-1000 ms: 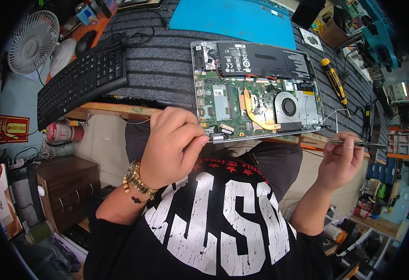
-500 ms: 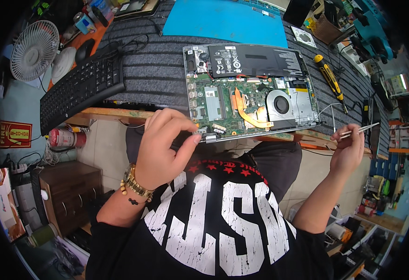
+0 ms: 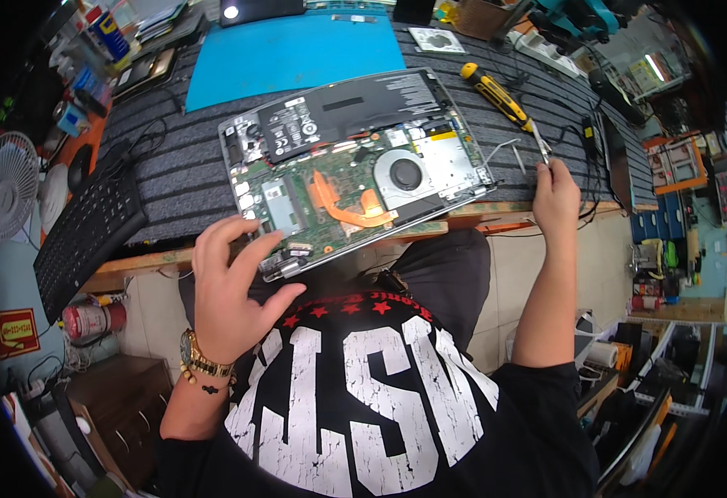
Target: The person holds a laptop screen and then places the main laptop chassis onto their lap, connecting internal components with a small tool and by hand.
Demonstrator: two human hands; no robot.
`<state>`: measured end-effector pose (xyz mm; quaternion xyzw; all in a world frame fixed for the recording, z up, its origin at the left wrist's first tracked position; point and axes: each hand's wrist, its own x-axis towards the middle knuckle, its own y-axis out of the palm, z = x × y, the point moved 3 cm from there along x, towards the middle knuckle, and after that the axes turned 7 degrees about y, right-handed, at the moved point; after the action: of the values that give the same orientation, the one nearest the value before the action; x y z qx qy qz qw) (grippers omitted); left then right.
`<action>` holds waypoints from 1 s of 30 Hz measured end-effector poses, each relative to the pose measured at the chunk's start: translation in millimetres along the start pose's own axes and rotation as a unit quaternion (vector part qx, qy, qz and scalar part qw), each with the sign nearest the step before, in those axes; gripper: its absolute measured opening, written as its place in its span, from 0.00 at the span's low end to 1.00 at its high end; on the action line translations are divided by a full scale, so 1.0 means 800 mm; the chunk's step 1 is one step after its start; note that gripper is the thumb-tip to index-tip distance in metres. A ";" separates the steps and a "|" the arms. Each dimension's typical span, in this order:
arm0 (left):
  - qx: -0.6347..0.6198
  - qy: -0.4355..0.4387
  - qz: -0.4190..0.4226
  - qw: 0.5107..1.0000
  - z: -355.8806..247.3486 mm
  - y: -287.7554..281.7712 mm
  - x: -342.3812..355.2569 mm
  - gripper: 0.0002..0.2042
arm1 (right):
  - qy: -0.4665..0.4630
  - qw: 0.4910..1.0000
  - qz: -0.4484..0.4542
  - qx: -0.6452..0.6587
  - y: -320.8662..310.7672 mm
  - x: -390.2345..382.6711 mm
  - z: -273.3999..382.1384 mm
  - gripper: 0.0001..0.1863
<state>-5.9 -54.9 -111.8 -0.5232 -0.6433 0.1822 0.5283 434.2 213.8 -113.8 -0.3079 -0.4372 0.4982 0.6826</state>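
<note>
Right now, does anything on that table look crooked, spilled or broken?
The laptop looks odd: it sits askew, its near-left corner jutting past the table's wooden edge by the left hand, and its insides, like the battery and fan, lie bare. No spill shows.

A wood-edged desk is spanning the upper half of the frame, and a grey striped cloth is covering its top. Pale tiles are lining the floor below. At the left edge, a bluish wall is bearing a red and yellow sign. A brown cabinet is standing at lower left, metal-framed shelving is filling the lower right, and a white light strip is glowing at upper right.
</note>
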 end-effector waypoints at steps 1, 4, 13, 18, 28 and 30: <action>-0.001 -0.010 -0.004 1.000 0.001 0.001 -0.002 0.34 | 0.016 1.000 0.010 -0.013 0.000 0.001 0.001 0.13; -0.031 -0.063 -0.022 0.997 0.007 0.007 -0.010 0.34 | -0.091 0.992 -0.090 -0.013 -0.003 0.000 -0.001 0.12; -0.026 0.018 -0.027 0.999 -0.003 -0.009 0.001 0.28 | -0.311 0.882 0.011 0.354 -0.028 -0.146 0.135 0.10; -0.029 0.021 -0.002 0.999 -0.005 -0.011 0.009 0.25 | -0.415 0.857 0.171 0.255 -0.003 -0.211 0.230 0.20; -0.057 0.025 -0.005 0.998 0.001 -0.011 0.008 0.27 | -0.388 0.877 0.196 0.205 0.030 -0.238 0.282 0.17; -0.081 0.021 -0.009 0.996 0.002 -0.009 0.008 0.27 | -0.386 0.878 0.198 0.202 0.032 -0.239 0.282 0.17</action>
<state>-10.4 -52.0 -103.6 -0.5623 -0.6494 0.1135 0.4992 196.6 36.4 -94.5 -0.0267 -0.4857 0.7796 0.3944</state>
